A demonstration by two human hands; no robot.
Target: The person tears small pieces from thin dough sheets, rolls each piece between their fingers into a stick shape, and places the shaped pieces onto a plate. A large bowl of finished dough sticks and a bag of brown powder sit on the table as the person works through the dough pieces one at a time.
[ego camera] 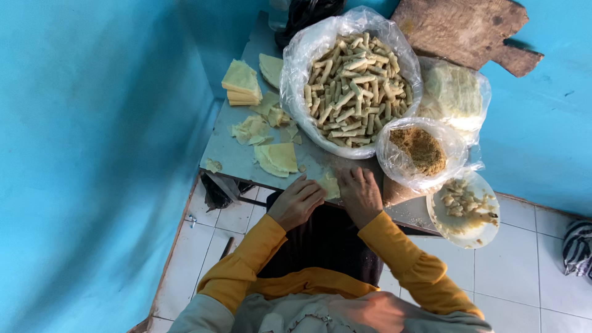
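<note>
Yellow sleeves: mustard-coloured cloth covers both forearms, which reach from the bottom of the view to the near edge of the grey table.
Left hand: the left hand lies knuckles up at the table edge, its fingers curled onto the pale wrapper piece.
Right hand: the right hand rests flat just beside it, fingers narrow and pressed on the same piece from the other side.
Wrapper piece: small, pale yellow, pinched between the two hands at the table's near edge; whether it is rolled or flat I cannot tell.
Big bag: a wide clear plastic bag sits in the middle of the table, heaped with short beige rolled sticks.
Small bag: a clear bag to the right of the hands holds a brown crumbly filling.
Far bag: another clear bag, behind the small one, holds a pale round stack.
Plate: a white plate at the table's right corner carries pale scraps and smears.
Loose sheets: stacked yellow wrapper squares and torn sheets lie on the left half of the table.
Board: a dark, worn wooden board leans at the far right against the blue wall.
</note>
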